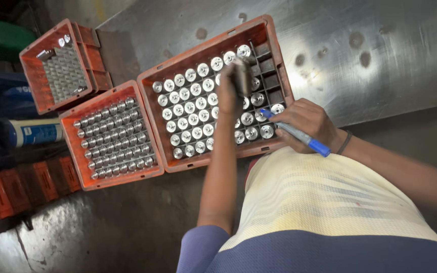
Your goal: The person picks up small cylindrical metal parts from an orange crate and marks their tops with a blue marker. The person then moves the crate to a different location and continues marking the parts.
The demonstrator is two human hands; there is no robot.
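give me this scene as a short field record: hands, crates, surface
left hand: left hand holds a blurred grey metal cylinder above the crate
right hand: right hand grips a blue marker pen
crate in use: orange plastic grid crate of silver round-topped metal parts, several cells vacant
other crates: two orange crates of parts alongside
surface: scuffed steel table

We're in a metalworking workshop: orange crates (pixel 150 101) of machined steel cylinders (pixel 193 114) mid-frame, scuffed steel bench (pixel 380 60) upper right, more stacked crates (pixel 6 192) lower left.
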